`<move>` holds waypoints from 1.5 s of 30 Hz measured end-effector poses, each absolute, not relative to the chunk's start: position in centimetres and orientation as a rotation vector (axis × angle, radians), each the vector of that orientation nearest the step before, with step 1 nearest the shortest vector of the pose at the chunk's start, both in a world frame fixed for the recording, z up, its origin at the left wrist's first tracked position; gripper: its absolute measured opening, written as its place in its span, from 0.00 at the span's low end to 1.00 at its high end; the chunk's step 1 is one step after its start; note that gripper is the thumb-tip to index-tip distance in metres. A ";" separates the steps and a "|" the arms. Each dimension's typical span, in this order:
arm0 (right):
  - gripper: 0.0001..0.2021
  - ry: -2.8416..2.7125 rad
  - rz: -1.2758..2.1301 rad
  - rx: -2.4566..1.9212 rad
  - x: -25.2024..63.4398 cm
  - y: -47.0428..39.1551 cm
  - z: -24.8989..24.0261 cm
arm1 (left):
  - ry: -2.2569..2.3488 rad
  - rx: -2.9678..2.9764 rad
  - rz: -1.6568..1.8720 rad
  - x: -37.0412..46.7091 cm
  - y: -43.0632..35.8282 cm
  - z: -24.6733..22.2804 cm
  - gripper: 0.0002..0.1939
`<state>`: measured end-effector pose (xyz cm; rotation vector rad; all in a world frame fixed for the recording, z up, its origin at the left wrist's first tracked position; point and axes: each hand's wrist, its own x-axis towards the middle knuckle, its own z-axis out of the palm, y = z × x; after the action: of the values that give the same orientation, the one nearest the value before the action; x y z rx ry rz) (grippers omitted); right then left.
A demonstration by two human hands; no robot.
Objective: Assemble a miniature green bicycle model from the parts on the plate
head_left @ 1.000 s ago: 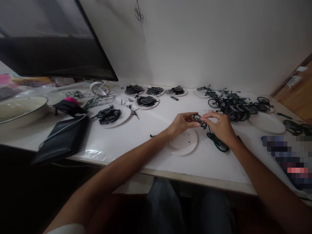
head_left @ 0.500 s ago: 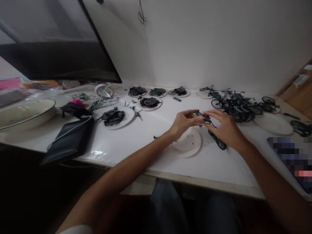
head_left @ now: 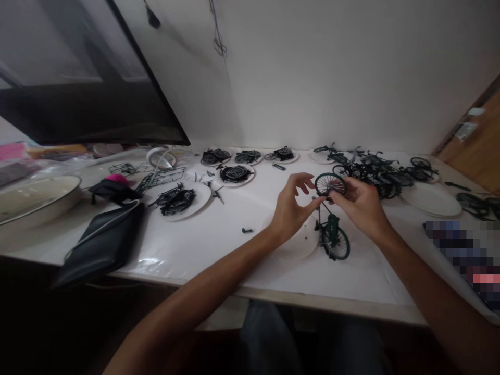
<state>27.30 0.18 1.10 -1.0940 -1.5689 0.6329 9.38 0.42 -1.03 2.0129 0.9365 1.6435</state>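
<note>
A small dark green toy bicycle (head_left: 332,229) hangs upright, one spoked wheel above and the other below, over the right side of a white paper plate (head_left: 292,250). My right hand (head_left: 361,203) is closed on it by the upper wheel (head_left: 330,183), with the thumb across the wheel's lower part. On the other side is my left hand (head_left: 294,205), its fingers curved and apart from the thumb. The left thumb tip touches the bicycle just under the upper wheel. Beside the plate lies a small dark part (head_left: 247,230).
Several toy bicycles (head_left: 375,169) are heaped at the back right, near stacked white plates (head_left: 433,200). Plates of dark bicycle parts (head_left: 175,200) stand at the left and back. A monitor (head_left: 97,109), a black pouch (head_left: 101,239) and an enamel basin (head_left: 39,198) are at the left.
The bicycle has turned from slanting to upright, its wheel now facing me. My left fingers have spread away from it; my right hand keeps hold. The view has shifted slightly.
</note>
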 end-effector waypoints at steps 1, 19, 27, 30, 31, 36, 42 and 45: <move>0.06 -1.520 0.732 -1.083 27.1 0.1 1.1 | 0.951 2.079 1.656 9.4 0.4 -0.9 0.17; 0.12 -1.271 1.414 -0.958 27.6 0.7 0.0 | 1.004 2.293 1.624 9.9 0.5 -1.8 0.06; 0.16 -1.368 1.286 -0.977 27.7 0.4 0.9 | 0.949 2.315 1.697 9.9 0.6 -2.0 0.04; 0.16 -1.374 1.290 -0.991 27.9 0.4 0.9 | 0.914 2.330 1.751 9.8 0.7 -2.0 0.07; 0.16 -1.372 1.299 -0.991 27.9 0.5 0.8 | 0.897 2.358 1.762 9.7 0.7 -2.0 0.08; 0.14 -1.355 1.362 -0.966 28.1 0.5 0.5 | 0.882 2.493 1.764 9.4 0.9 -2.0 0.08; 0.15 -1.297 1.443 -0.913 28.2 0.4 0.7 | 0.917 2.537 1.764 9.4 0.8 -1.8 0.07; 0.16 -1.298 1.435 -0.918 28.2 0.4 0.9 | 0.972 2.589 1.720 9.3 0.8 -1.7 0.06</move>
<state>28.21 0.38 0.86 -0.9181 -1.2980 1.4353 9.33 0.76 -1.68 2.5887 0.9716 1.7203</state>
